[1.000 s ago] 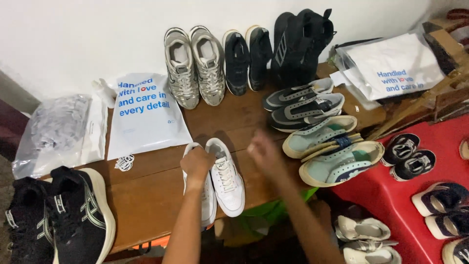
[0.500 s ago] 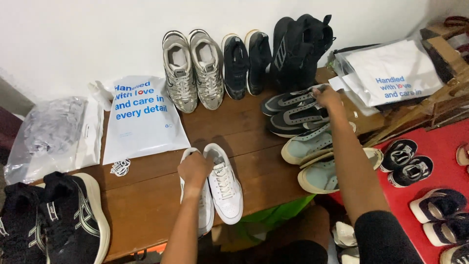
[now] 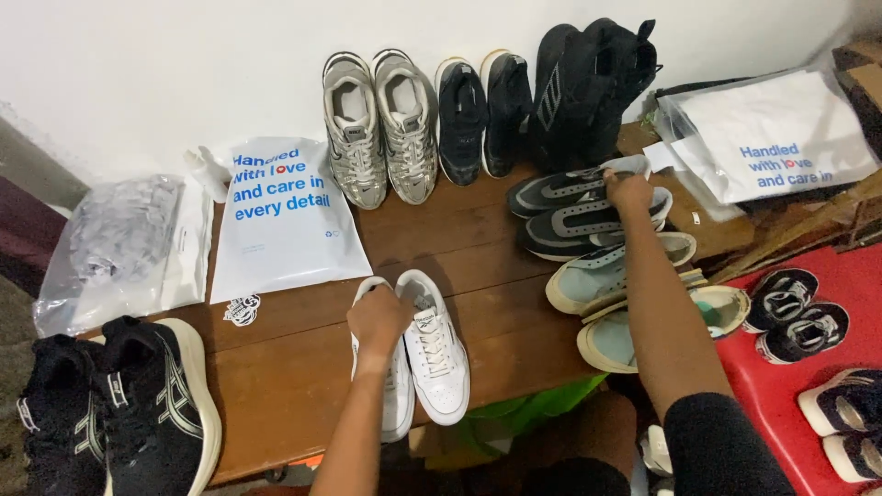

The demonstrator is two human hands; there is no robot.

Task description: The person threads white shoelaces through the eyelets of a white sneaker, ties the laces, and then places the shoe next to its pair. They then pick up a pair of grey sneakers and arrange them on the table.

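Observation:
A pair of white sneakers [image 3: 432, 354] sits on the brown wooden table [image 3: 294, 367] near its front edge. My left hand [image 3: 378, 319] rests on the heels of that pair, gripping the left shoe's collar. My right hand [image 3: 629, 191] has reached to the far right and holds the heel end of a dark grey sneaker [image 3: 565, 190], which lies over its mate [image 3: 588, 225]. Below them lies a pair of pale blue-green sneakers [image 3: 606, 276], partly hidden by my right forearm.
Along the wall stand silver sneakers [image 3: 378, 124], black sneakers [image 3: 482, 115] and tall black boots [image 3: 593, 87]. White plastic mailer bags [image 3: 285, 220] [image 3: 772, 138] lie left and right. Black shoes [image 3: 129, 404] sit at the front left. More shoes rest on a red surface [image 3: 790, 395].
My right hand has moved from beside the white sneakers up and right to the dark grey sneakers and taken hold of one. My left hand has stayed on the white pair.

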